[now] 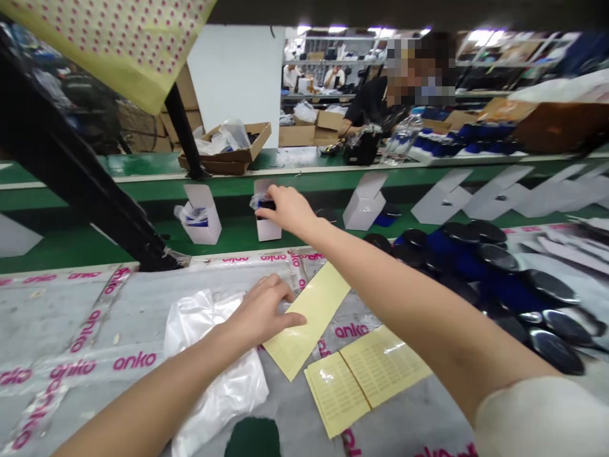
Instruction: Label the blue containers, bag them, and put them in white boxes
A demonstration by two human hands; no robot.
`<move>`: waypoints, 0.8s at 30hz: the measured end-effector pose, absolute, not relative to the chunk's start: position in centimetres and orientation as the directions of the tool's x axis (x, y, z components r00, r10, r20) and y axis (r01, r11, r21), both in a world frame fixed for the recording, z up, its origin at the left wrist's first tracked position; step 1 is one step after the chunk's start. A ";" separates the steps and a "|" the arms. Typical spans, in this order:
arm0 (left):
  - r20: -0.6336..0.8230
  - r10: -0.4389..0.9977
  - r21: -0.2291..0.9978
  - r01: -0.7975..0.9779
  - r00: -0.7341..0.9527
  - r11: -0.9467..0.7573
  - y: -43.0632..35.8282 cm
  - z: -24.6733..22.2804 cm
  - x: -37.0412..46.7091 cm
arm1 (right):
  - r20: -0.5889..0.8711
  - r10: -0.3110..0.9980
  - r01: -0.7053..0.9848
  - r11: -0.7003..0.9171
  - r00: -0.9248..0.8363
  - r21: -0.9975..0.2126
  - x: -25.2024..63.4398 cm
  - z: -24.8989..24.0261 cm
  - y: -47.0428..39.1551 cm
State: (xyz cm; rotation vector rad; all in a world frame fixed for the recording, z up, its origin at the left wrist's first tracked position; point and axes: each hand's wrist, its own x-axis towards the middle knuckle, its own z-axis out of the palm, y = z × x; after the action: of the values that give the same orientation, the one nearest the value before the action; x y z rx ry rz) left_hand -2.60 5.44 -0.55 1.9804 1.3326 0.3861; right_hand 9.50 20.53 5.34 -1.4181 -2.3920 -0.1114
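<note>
My right hand (291,208) reaches to a small white box (269,231) on the green strip, its thumb and fingers bent around the open top. Clear plastic and something dark show in that box; my fingers partly cover them. My left hand (266,308) rests lower down, thumb and forefinger apart, its thumb over a yellow label sheet (316,317). Under the left wrist lies a white plastic bag (238,387). More yellow label sheets (366,374), bound with a band, lie to the right. Another open white box (209,222) holds a plastic-wrapped blue item.
Several dark blue, black-topped items (495,266) crowd the right side. Open white boxes (442,197) stand along the green strip. A black post (80,152) slants across the left. A person (368,105) sits beyond the cardboard boxes (311,134).
</note>
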 end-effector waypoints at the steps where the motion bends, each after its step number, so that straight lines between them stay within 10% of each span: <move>1: -0.146 0.888 0.685 0.692 0.435 -0.227 5.4 -0.5 -2.6 | 0.320 0.837 0.865 0.493 -0.444 -0.090 9.6 4.9 20.4; 24: -0.137 0.864 0.671 0.687 0.485 -0.279 5.3 -0.1 -2.9 | 0.190 0.840 0.847 0.528 -0.508 -0.067 10.4 4.9 19.5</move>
State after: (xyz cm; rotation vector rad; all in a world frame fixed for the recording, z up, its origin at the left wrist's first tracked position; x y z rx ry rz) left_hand -2.92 5.27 -0.11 2.0488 1.2749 0.3327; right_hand 10.41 19.51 4.94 -1.4360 -2.5668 -0.0512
